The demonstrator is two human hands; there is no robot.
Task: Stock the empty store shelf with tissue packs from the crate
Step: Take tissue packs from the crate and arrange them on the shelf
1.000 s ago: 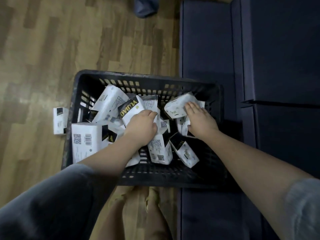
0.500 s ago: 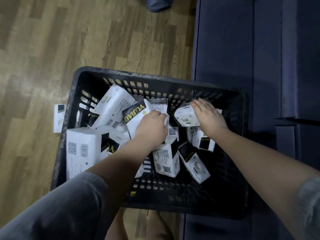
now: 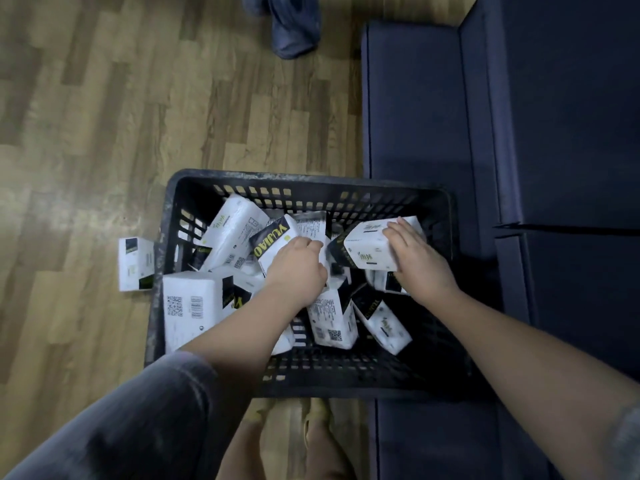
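Note:
A black slatted crate [image 3: 304, 180] stands on the floor, holding several white-and-black tissue packs. My left hand [image 3: 296, 263] curls round a pack with a black "YUJIAO" band [image 3: 273, 239] near the crate's middle. My right hand [image 3: 414, 256] grips a white pack [image 3: 367, 245] lifted a little at the crate's right side, fingers over its top. A large pack with a barcode [image 3: 192, 306] lies at the crate's left. More packs [image 3: 332, 322] lie under my forearms. The dark blue shelf unit [image 3: 433, 109] stands just right of the crate.
One tissue pack [image 3: 135, 263] lies on the wooden floor left of the crate. Another person's leg in blue trousers [image 3: 294, 26] stands at the top. My own feet [image 3: 313, 434] show below the crate.
The view has shifted, so the crate sits lower in frame. My right hand has closed on the white pack and raised it slightly. My left hand keeps its hold on the banded pack.

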